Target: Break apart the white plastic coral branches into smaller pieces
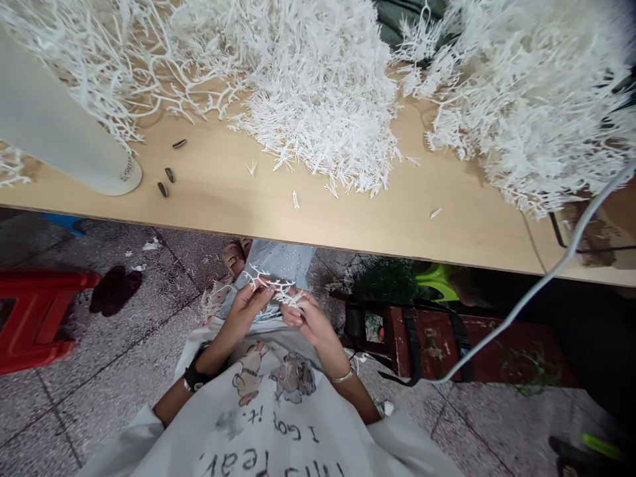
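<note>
White branched sprig [283, 283] is held between both hands over the lap, just off the near edge of the desk [348, 225]. The left hand [247, 306] pinches its left part between thumb and fingers; the right hand [311, 318] grasps the right end, though whether a separate piece sits there cannot be told. Toward the desk's far edge lies a heap of fine white pieces [322, 99]. The step in hand seems to be fingertip work on the sprig; the next move likely calls for a steady left pinch and light right-finger pressure.
</note>
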Demonstrator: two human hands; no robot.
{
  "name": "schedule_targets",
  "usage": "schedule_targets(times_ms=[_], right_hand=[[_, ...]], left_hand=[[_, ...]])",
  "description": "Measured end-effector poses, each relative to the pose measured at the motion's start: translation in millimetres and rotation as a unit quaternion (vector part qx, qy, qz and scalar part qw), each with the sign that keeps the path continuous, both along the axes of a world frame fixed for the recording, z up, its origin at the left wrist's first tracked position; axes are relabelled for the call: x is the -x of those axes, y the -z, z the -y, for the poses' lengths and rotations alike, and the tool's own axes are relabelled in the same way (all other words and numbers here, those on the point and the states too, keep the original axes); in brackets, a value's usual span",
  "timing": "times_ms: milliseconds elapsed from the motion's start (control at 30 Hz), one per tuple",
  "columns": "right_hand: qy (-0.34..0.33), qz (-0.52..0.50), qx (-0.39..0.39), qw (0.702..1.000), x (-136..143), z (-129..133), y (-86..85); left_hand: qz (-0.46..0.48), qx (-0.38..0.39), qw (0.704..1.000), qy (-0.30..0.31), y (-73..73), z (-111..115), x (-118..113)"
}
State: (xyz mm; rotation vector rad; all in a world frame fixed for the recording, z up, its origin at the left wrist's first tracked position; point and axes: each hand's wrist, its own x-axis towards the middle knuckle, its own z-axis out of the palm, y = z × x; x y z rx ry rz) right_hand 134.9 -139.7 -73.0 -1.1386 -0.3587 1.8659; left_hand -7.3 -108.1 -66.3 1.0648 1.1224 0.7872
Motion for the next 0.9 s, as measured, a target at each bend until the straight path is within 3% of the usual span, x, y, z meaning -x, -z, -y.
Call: schedule_targets(times_ms=[100, 300, 633, 900], right_hand=[[-0.022, 0.012, 0.004, 1.000, -5, -1, -1.6], [-0.191, -0.063, -0.003, 0.980, -13, -4, -3.4], [-0.155, -0.121, -0.009, 0.980, 2, -2, 2.3], [-0.085, -0.042, -0.030, 0.995, 9, 0, 3.3]], left_hand=[[0.016, 0.006, 1.000, 0.001, 0.3, -1, 0], [0.023, -0.005, 0.999, 0.027, 4.3, -1, 1], [0.032, -0.015, 0.999, 0.008, 6.0, 1, -3], [0.044, -0.023, 0.999, 0.003, 7.0, 0, -2]])
